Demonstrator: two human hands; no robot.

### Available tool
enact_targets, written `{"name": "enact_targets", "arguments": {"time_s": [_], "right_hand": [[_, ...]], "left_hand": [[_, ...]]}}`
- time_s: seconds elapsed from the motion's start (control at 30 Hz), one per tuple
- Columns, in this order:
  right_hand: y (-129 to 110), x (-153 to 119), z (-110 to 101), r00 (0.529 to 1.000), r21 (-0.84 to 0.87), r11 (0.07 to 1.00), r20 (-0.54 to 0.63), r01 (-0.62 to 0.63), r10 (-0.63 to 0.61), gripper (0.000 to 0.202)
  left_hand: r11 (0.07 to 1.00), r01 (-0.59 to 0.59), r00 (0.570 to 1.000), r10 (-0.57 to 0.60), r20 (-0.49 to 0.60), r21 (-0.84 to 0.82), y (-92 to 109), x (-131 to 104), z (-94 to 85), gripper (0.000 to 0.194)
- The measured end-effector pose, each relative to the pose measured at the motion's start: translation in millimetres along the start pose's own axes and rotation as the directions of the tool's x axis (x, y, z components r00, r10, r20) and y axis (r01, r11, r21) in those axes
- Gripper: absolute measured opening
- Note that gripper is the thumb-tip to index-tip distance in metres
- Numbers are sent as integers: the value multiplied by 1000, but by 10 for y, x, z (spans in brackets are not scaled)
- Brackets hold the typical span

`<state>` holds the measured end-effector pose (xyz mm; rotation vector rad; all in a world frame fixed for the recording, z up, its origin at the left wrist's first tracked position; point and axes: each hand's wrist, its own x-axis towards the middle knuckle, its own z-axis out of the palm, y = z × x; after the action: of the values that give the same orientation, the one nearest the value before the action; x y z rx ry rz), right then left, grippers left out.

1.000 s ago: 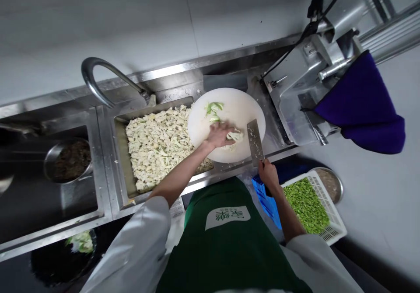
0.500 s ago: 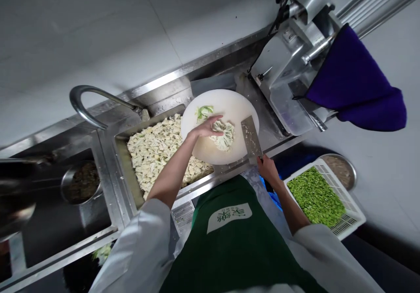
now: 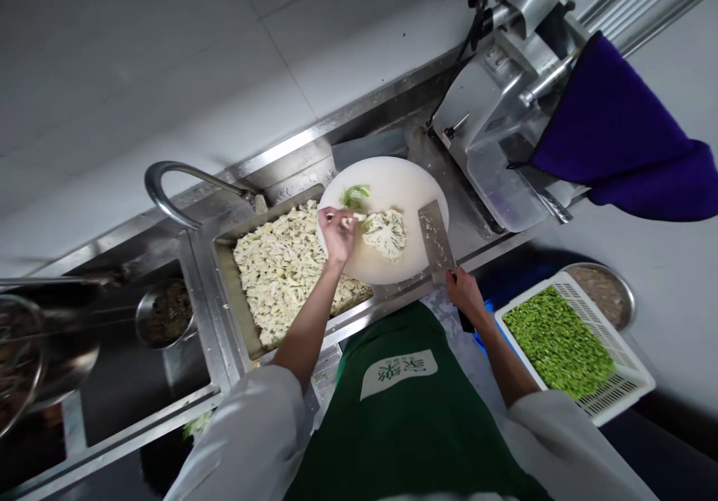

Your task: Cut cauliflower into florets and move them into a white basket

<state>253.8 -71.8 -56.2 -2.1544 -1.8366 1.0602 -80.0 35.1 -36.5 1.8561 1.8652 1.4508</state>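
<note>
Over the left side of the round white cutting board [image 3: 393, 174], my left hand [image 3: 337, 233] is closed in a pinch on a small pale cauliflower piece [image 3: 352, 220]. A larger cut cauliflower chunk [image 3: 387, 234] lies on the board just right of those fingers. Behind the hand are green leafy trimmings [image 3: 354, 196]. My right hand [image 3: 464, 292] grips the handle of a cleaver [image 3: 434, 235], whose broad blade, dotted with crumbs, rests over the board's right edge. Chopped cauliflower [image 3: 286, 262] fills the sink basin left of the board.
A curved faucet [image 3: 168, 187] arches behind the basin. To the right stands a metal slicing machine [image 3: 482, 123] draped with a purple cloth [image 3: 622, 142]. A white basket [image 3: 628, 385] of chopped greens sits low on the right, beside a round metal bowl [image 3: 628, 299].
My left hand has moved left, off the large cauliflower chunk, and its fingers have closed on a small piece. The cleaver stays at the board's right edge. The view has shifted slightly.
</note>
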Motion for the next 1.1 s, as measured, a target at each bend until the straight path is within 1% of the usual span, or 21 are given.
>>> {"name": "enact_targets", "arguments": {"time_s": [0.07, 0.13, 0.17, 0.23, 0.33, 0.43, 0.5, 0.6, 0.67, 0.77, 0.87, 0.97, 1.03, 1.1], "right_hand": [[-2, -14, -15, 1000, -16, 1000, -25, 18, -19, 31], [-3, -53, -30, 995, -56, 997, -77, 52, -56, 31], [-6, -82, -36, 991, -78, 994, -104, 74, -82, 31], [-32, -154, -50, 980, -114, 986, -144, 125, -141, 32], [-175, -262, -52, 956, -145, 959, -134, 242, -262, 33], [-462, -320, 10, 918, -200, 901, -20, 386, -397, 32], [-679, -319, 80, 892, -251, 857, 87, 450, -443, 32], [-924, -280, 163, 870, -315, 811, 210, 493, -447, 33], [-1018, -247, 183, 863, -344, 794, 268, 502, -429, 35], [-1152, -200, 221, 858, -366, 786, 335, 498, -388, 37], [-1376, -126, 349, 862, -363, 797, 358, 483, -359, 38], [-1596, 12, 477, 854, -310, 809, 337, 499, -397, 36], [-1646, 122, 468, 844, -256, 817, 315, 517, -435, 35], [-1605, 198, 372, 850, -227, 830, 284, 510, -444, 34]], "left_hand": [[997, 76, 996, -76, -54, 2, -154, -244, -184, 22], [992, 124, 991, -125, -47, -21, -285, -517, -356, 32], [992, 124, 992, -125, -25, -26, -333, -646, -426, 33], [996, 89, 996, -89, 23, -2, -388, -853, -528, 29], [997, 28, 997, -32, 64, 70, -391, -1001, -601, 25], [998, 18, 999, -21, 47, 65, -357, -1023, -611, 29], [999, 12, 1000, -13, 14, 53, -340, -1022, -596, 29], [999, -14, 1000, 14, -10, 29, -335, -1024, -564, 28], [1000, -20, 1000, 20, -8, 19, -340, -1025, -549, 29], [1000, 5, 1000, -5, 12, 10, -356, -1029, -549, 29], [999, 32, 999, -32, 14, -22, -376, -1041, -581, 28], [1000, 18, 999, -17, 32, -25, -387, -1045, -605, 27], [1000, 4, 998, -4, 62, -3, -374, -1020, -572, 26], [1000, 0, 997, -2, 78, 22, -337, -966, -486, 24]]}}
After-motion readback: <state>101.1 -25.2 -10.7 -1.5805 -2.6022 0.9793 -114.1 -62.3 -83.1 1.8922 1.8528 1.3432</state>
